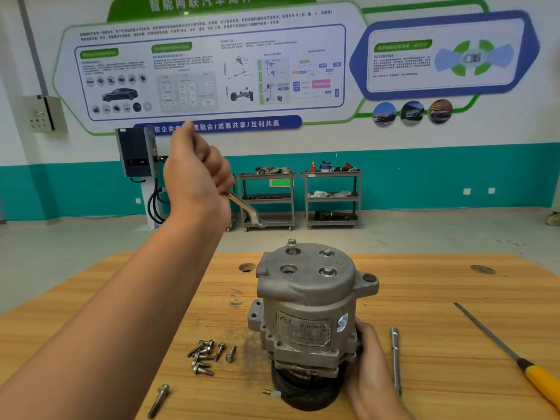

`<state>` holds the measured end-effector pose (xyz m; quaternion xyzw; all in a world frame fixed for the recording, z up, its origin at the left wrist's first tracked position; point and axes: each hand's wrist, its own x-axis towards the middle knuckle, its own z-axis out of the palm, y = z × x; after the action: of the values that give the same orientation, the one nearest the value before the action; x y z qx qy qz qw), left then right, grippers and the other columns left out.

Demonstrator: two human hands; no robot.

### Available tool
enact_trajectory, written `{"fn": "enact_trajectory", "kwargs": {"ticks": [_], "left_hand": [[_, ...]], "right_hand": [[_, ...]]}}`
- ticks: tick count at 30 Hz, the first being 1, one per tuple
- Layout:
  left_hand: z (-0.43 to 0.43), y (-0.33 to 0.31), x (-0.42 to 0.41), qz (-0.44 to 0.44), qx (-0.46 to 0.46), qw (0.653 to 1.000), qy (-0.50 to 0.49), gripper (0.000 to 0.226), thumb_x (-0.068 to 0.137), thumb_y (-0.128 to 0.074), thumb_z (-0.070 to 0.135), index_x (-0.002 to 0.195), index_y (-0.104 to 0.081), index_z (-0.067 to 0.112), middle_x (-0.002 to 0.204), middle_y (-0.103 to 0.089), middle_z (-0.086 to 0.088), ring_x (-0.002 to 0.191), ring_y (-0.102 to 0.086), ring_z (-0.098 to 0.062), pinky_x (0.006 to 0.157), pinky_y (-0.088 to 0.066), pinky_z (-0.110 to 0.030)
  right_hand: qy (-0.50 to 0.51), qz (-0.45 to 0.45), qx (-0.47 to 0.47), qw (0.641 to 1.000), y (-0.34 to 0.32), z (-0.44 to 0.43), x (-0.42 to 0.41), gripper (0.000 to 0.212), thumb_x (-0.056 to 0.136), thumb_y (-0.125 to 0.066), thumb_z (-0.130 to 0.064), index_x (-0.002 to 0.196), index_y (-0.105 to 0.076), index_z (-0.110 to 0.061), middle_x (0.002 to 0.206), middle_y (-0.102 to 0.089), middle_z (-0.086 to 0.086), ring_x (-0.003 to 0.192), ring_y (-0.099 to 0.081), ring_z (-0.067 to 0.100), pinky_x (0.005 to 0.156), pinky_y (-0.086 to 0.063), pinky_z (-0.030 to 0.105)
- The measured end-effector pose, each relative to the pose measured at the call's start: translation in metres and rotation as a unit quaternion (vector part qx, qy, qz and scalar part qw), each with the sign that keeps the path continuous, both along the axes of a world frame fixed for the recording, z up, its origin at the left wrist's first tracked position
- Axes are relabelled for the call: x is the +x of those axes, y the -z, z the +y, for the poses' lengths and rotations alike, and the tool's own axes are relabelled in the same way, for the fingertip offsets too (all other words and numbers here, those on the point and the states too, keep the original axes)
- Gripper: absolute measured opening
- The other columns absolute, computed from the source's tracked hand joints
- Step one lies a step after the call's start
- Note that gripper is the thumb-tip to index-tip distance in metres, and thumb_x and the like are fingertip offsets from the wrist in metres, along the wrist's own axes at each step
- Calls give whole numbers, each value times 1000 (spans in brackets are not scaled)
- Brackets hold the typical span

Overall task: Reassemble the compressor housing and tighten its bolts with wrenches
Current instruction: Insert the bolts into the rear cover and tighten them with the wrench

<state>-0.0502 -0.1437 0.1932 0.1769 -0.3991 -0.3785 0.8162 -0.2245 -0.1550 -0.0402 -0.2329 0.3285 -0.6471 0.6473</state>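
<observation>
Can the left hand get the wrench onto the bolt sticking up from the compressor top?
Probably yes. The bolt stands proud on the top face of the compressor, nothing over it. The left hand holds the wrench raised up-left of it; the right hand grips the body low, clear of the top.

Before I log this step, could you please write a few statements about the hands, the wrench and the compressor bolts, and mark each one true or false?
1. The left hand holds a wrench raised clear of the compressor. True.
2. All four top holes have seated bolts. False: one bolt stands proud and one hole looks empty.
3. The right hand rests idle, away from the compressor. False: it grips the compressor's lower side.
4. Loose bolts lie on the table left of the compressor. True.
</observation>
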Motion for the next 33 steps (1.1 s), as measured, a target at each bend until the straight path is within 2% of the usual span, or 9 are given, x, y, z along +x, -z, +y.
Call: {"fn": "enact_trajectory", "kwargs": {"ticks": [5,9,12,19,22,24,27,31,33], "left_hand": [[-13,10,6,140,51,985,86,49,98,-40,29,51,-26,21,42,-20,7,38,-12,-9,36,-12,-21],[-22,20,6,173,53,975,127,54,95,-42,28,43,-27,21,40,-19,7,36,-12,-10,35,-12,-21],[-28,27,5,189,43,969,155,54,93,-40,26,41,-27,20,39,-17,6,35,-12,-10,35,-13,-21],[-37,44,4,163,13,970,182,54,93,-38,24,41,-27,20,38,-17,7,34,-12,-9,35,-13,-21],[-39,49,4,150,5,970,193,53,92,-38,24,40,-27,20,37,-17,7,33,-13,-9,35,-12,-21],[-40,51,4,140,-4,970,200,49,87,-41,23,40,-27,20,36,-17,7,33,-13,-9,35,-12,-21],[-39,54,7,118,-24,969,216,43,77,-46,25,38,-28,20,35,-18,7,32,-14,-8,34,-13,-20],[-40,62,11,117,-25,966,229,43,78,-45,26,39,-28,20,36,-19,7,34,-15,-8,37,-14,-21],[-41,67,13,130,-15,963,236,43,78,-44,26,38,-28,20,35,-20,7,34,-17,-8,37,-15,-20]], "right_hand": [[-11,-27,-3,1000,0,0,0,34,94,-45,-30,87,-74,-12,87,-73,14,72,-71,25,69,-47,38],[-22,-41,-2,999,-3,1,2,35,94,-45,-30,91,-73,-10,92,-73,16,75,-72,26,70,-47,39],[-24,-42,0,999,-4,2,1,35,93,-45,-30,88,-73,-10,87,-73,17,70,-71,27,67,-48,38],[-22,-41,7,999,-3,3,1,32,92,-49,-32,102,-70,-10,87,-71,16,70,-71,27,62,-52,36],[-28,-49,5,998,-3,2,1,32,90,-50,-31,96,-73,-11,86,-73,15,71,-72,27,53,-55,32],[-31,-47,-13,998,-3,1,0,34,89,-49,-30,83,-78,-13,86,-74,14,71,-72,26,50,-55,31],[-28,-39,-29,998,-1,-1,-1,40,91,-45,-30,70,-78,-19,82,-74,10,69,-72,22,58,-52,33],[-11,-42,-28,999,-1,-2,-1,34,94,-43,-25,85,-74,-14,84,-74,11,71,-72,21,69,-47,39],[-7,-53,-35,998,-1,-2,0,37,94,-43,-24,77,-74,-15,81,-73,11,69,-71,21,69,-46,39]]}}
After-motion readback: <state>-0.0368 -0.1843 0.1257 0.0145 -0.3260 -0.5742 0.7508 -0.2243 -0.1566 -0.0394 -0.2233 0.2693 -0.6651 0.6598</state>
